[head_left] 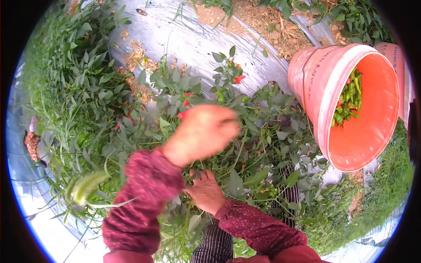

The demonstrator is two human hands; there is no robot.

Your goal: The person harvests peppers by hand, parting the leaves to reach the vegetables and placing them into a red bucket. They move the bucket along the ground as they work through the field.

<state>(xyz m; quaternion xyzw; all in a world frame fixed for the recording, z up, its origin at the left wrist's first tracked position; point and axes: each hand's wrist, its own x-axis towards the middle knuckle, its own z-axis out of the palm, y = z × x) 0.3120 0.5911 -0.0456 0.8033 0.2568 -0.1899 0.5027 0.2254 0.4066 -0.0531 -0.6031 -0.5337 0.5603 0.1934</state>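
Note:
My left hand (204, 133) is over the leafy pepper plant (237, 182), blurred by motion. Its fingers look curled in; whatever they may hold is hidden. Just below it, my right hand (205, 191) lies among the leaves with its fingers stretched out and slightly apart. Red peppers (187, 101) show on the plant just beyond my left hand, and another red pepper (239, 79) hangs farther up. To the right, a pink bucket (307, 76) is tilted with its mouth toward me. Inside it lie green peppers (350, 98) with a little red among them.
Silvery plastic film (175, 33) covers the ground beyond the plant, with bare soil (267, 28) at the top. Dense pepper plants (83, 79) grow on the left. A second pink container (390, 55) stands behind the bucket. A grass seed head (87, 187) is close at lower left.

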